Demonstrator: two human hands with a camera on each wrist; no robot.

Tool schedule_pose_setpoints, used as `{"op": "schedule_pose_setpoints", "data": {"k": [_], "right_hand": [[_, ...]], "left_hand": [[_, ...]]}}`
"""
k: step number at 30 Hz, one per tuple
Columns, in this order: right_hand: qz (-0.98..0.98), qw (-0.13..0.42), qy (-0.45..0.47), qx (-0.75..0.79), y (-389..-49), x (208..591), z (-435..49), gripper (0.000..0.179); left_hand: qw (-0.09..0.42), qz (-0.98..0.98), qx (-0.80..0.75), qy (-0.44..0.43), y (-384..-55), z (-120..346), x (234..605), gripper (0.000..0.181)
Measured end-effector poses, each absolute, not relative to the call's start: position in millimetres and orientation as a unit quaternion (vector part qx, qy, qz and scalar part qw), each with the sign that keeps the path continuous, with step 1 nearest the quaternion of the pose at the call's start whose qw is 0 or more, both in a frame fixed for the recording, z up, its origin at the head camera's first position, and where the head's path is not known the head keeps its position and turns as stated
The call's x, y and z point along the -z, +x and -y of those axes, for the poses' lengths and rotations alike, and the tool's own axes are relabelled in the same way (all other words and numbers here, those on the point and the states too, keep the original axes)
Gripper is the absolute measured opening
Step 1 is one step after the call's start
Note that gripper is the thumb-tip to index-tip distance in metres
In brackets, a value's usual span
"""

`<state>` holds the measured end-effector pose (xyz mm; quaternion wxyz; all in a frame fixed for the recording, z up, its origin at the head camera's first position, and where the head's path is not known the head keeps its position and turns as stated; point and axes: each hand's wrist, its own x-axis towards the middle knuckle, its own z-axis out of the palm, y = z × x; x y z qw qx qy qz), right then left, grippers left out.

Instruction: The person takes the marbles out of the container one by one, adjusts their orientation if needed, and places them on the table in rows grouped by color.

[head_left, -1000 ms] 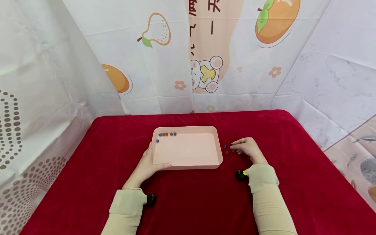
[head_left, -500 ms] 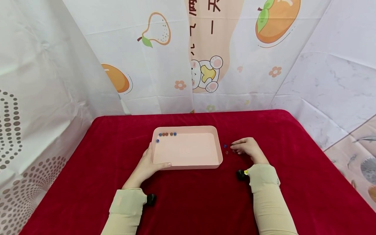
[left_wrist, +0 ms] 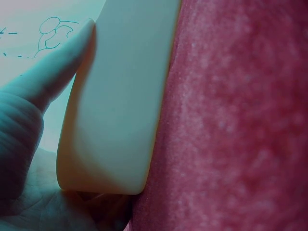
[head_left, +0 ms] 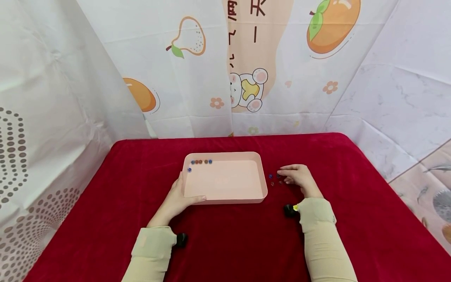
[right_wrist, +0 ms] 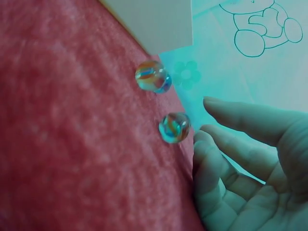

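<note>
A shallow pale pink tray [head_left: 225, 180] lies on the red cloth, with several small glass marbles inside along its back left. My left hand [head_left: 175, 200] grips its front left corner, thumb along the front rim; in the left wrist view the thumb [left_wrist: 60, 67] lies over the rim, and the other fingers are mostly hidden. To the tray's right, a blue marble [head_left: 270, 176] and several others sit on the cloth. My right hand [head_left: 298, 178] hovers beside them, fingertips at a dark marble [head_left: 278, 176]. In the right wrist view, thumb and fingers are apart near a swirled marble [right_wrist: 174, 127].
Red velvet cloth [head_left: 232, 243] covers the table. A printed white curtain [head_left: 197, 94] hangs behind its far edge, and more sheets stand at both sides. The tray's raised right wall [head_left: 262, 176] stands between the loose marbles and the tray floor.
My right fingertips have shifted slightly up and right, and the marbles beneath them show more fully. The left hand and tray have stayed in place.
</note>
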<state>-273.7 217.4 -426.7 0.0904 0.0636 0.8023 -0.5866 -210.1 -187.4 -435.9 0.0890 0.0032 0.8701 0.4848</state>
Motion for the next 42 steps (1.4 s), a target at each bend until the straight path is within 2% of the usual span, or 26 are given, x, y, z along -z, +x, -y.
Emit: {"op": "schedule_pose_setpoints", "data": {"k": [8,24,42], "right_hand": [[-0.791,0.045,0.065,0.606,-274,421,-211,0.044],[-0.771,0.006,0.028,0.636,-268,391,-184,0.05],[-0.75,0.019,-0.038,0.66,-252,368,-145,0.037]], "left_hand": [[0.087,-0.872,-0.481,0.0,-210,187,436,0.124],[0.078,-0.867,-0.491,0.013,-210,188,439,0.122],[0.082,-0.874,-0.479,0.003,-209,187,436,0.123]]}}
